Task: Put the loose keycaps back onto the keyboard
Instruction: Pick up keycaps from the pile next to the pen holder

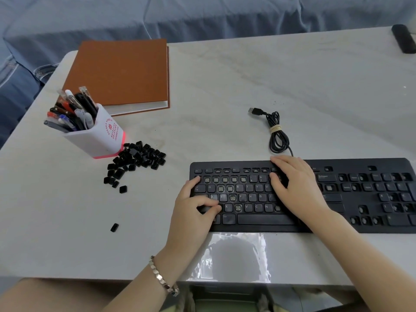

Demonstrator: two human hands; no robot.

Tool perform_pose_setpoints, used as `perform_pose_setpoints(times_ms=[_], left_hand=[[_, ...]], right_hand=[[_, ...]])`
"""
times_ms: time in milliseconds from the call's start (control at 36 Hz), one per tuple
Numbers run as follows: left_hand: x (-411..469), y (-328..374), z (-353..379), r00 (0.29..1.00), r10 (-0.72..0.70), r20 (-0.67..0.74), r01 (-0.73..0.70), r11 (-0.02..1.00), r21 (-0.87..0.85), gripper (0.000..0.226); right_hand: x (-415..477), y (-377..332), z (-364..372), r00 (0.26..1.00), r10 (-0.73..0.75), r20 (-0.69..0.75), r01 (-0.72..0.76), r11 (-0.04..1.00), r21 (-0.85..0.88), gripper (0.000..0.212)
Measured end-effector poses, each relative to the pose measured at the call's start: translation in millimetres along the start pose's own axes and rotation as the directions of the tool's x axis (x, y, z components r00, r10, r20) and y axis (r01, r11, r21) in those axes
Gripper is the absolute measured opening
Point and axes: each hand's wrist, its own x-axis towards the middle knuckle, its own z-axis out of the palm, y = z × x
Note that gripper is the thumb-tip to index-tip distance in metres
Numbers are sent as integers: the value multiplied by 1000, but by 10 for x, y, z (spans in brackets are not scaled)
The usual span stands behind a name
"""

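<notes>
A study or office-type workspace is indicated. A white table point(225, 86) is seen carrying a pen holder point(99, 136) packed with pens point(72, 109), a brown-covered book point(119, 70) and a wired keyboard point(360, 167) with its USB cable point(275, 131) bundled. Rumpled blue fabric point(202, 14) is noted behind, suggesting a home.

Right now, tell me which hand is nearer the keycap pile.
Left. The left hand rests on the left end of the keyboard, just right of the pile; the right hand lies on the keyboard's middle, farther right still.
</notes>
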Motion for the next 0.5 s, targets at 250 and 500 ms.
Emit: perform_pose_setpoints(times_ms=[250, 500], left_hand=[[-7, -19, 67, 992, -50, -117, 34, 989, -141, 31], [6, -80, 38, 998, 59, -6, -59, 996, -69, 25]], right_hand=[[2, 2, 15, 1000, -8, -13, 8, 1000, 6, 32], [0, 10, 34, 999, -8, -35, 8, 1000, 12, 35]])
